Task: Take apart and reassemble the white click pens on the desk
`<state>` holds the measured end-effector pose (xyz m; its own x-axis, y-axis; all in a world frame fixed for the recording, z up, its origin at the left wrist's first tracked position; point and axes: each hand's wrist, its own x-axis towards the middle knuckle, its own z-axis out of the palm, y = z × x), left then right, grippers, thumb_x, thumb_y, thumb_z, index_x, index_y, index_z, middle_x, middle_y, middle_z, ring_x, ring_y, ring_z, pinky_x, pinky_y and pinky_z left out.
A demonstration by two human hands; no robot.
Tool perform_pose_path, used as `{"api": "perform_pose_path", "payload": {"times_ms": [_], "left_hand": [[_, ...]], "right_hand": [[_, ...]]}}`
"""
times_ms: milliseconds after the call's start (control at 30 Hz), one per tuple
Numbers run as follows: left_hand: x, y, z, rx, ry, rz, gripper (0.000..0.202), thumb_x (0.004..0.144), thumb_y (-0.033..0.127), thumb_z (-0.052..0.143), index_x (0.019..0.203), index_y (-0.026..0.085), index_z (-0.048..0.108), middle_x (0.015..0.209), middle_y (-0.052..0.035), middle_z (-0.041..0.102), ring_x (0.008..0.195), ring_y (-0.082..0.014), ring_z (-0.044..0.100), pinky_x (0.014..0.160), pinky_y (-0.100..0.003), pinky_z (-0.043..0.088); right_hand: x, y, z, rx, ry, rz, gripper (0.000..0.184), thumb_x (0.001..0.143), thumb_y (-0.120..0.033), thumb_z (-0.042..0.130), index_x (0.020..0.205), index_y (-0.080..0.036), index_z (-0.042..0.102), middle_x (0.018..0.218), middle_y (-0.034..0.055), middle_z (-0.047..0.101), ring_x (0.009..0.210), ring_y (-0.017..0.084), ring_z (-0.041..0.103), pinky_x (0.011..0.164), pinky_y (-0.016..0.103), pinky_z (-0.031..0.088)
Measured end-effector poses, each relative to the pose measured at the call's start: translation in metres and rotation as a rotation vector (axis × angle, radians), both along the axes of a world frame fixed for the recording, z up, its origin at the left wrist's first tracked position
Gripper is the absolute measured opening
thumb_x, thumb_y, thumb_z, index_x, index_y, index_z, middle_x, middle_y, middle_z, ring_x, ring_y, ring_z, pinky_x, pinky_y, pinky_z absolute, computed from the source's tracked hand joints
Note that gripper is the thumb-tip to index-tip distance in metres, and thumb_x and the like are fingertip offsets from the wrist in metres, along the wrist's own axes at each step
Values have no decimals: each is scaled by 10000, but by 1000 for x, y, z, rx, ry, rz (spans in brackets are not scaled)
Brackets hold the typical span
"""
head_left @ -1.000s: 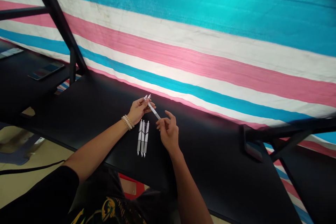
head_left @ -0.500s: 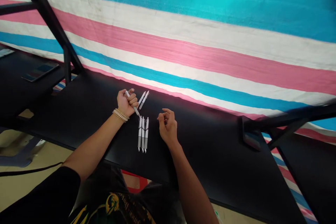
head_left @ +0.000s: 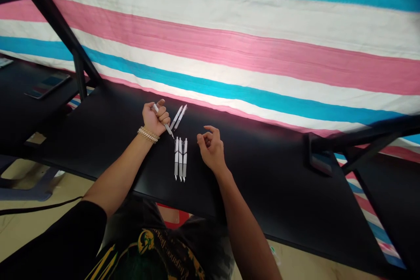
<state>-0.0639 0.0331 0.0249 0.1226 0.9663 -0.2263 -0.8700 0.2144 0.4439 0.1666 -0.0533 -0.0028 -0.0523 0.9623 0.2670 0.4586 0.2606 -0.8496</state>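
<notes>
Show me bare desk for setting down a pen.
Bare black desk runs right of the right hand to the dark bracket, and left of the left hand to the frame post. Crowded: between the hands, at the two slanted pens and the three-pen row.

This looks like a makeshift indoor workstation, not a home: a long matte black counter (head_left: 262, 192) on a black metal frame (head_left: 52, 22) carries a row of white retractable pens (head_left: 180, 158), a second black counter (head_left: 19, 83) stands at upper left, a pink, white and blue striped tarpaulin (head_left: 229, 48) hangs behind, and a beige floor (head_left: 16, 183) with a black cable (head_left: 39, 208) shows at lower left
</notes>
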Motion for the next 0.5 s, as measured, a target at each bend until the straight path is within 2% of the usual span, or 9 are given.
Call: {"api": "perform_pose_path", "payload": {"times_ms": [100, 167, 233, 300, 367, 433, 500], "left_hand": [[0, 5, 1, -11, 109, 7, 422, 955, 582, 414, 807, 205, 534, 483, 82, 321, 349, -69, 272, 374, -208, 195], [2, 10, -3, 10, 194, 77, 479, 907, 679, 453, 773, 220, 471, 548, 53, 442, 393, -80, 383, 399, -206, 270], [6, 15, -10, 48, 301, 176, 500, 887, 709, 466, 768, 224, 447, 619, 23, 530, 473, -104, 508, 456, -218, 373], [10, 19, -19, 79, 435, 237, 485, 886, 698, 486, 805, 220, 491, 725, -18, 619, 634, -139, 636, 594, -247, 490], [13, 22, -29, 108, 585, 243, 491, 888, 689, 500, 890, 203, 573, 925, -83, 695, 900, -186, 702, 815, -294, 538], [14, 23, -37, 156, 723, 211, 512, 899, 672, 505, 1032, 194, 635, 1182, -126, 685, 1183, -223, 639, 1016, -338, 481], [14, 24, -44, 216, 840, 177, 533, 919, 662, 487, 1174, 222, 646, 1382, -114, 605, 1363, -237, 516, 1122, -369, 404]], "right_hand": [[8, -4, 11, -258, 46, 356, 540, 910, -409, 644, 1358, -207, 421, 664, -65, 632, 528, 108, 526, 532, 215, 400], [13, -7, 16, -415, 44, 569, 446, 900, -416, 658, 1266, -206, 515, 622, -66, 628, 502, 98, 512, 512, 200, 375], [16, -8, 18, -492, 3, 702, 332, 889, -415, 673, 1124, -188, 619, 613, -44, 638, 502, 93, 516, 513, 198, 372], [15, -9, 18, -505, -54, 759, 273, 885, -403, 678, 1036, -176, 683, 619, -25, 644, 516, 94, 526, 518, 201, 371], [12, -9, 17, -482, -105, 743, 242, 894, -384, 668, 1010, -177, 713, 599, -31, 620, 508, 88, 503, 510, 203, 349], [8, -10, 16, -440, -158, 699, 200, 897, -356, 662, 976, -183, 724, 555, -53, 561, 484, 77, 448, 500, 206, 316], [5, -12, 17, -385, -205, 647, 139, 885, -314, 668, 919, -189, 719, 533, -69, 509, 475, 71, 410, 500, 210, 294]]}}
